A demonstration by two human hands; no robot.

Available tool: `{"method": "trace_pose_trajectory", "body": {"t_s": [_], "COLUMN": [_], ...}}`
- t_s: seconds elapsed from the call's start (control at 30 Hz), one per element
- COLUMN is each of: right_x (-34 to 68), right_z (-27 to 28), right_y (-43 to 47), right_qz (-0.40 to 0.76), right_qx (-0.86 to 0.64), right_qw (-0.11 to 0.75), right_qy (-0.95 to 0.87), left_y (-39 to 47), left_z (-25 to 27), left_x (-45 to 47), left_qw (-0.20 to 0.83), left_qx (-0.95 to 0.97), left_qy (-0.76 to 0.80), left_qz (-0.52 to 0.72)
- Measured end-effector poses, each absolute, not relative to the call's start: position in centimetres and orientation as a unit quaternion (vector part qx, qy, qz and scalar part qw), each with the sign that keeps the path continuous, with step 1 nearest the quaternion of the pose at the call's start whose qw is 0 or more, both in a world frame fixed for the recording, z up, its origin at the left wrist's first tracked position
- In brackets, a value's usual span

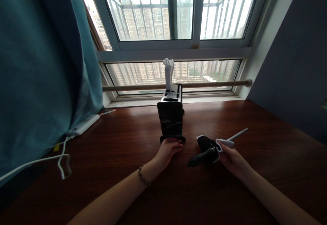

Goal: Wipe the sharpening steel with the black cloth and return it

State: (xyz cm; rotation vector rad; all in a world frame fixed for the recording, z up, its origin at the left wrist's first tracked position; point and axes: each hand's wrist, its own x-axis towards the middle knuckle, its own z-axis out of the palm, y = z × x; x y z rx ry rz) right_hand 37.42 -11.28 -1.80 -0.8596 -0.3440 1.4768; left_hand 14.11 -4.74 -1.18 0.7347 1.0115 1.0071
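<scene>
Near edge: two bare forearms over dark red-brown wood table, glossy, window glare on far half. L wrist has bead bracelet

L hand at foot of black knife block, fingers curled together against its base, touching. Block stands upright mid-table, slots on top; white wad, cloth or paper, can't tell which, sticks up from top

R hand just right of block, apart from it. Fingertips pinch a whitish cloth against a knife: black handle points toward L hand, pale blade pokes out far-right past cloth. Knife low over table; touching it or not, can't tell

Left side: white cable loops over table to white power strip by teal curtain

Far: wood rod across lower pane, white-framed window w/ bars, apartment blocks outside. Grey-blue wall at right

No readable labels or writing anywhere
</scene>
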Motion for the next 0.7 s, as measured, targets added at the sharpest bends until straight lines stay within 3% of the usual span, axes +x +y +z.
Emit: {"method": "trace_pose_trajectory", "body": {"t_s": [0.27,0.5,0.7], "right_x": [37.0,37.0,35.9], "right_z": [-1.7,-2.3,-2.6], "right_y": [-11.6,-11.5,-12.1], "right_qz": [0.664,0.653,0.648], "right_qx": [-0.374,-0.373,-0.394], "right_qw": [0.629,0.632,0.597], "right_qy": [-0.156,-0.184,-0.260], "left_y": [-3.5,-3.6,-6.7], "left_z": [-1.7,-1.2,0.9], "left_x": [13.9,14.1,14.4], "left_qw": [0.773,0.761,0.711], "left_qx": [0.380,0.433,0.629], "left_qy": [0.338,0.336,0.297], "left_qz": [0.378,0.346,0.096]}}
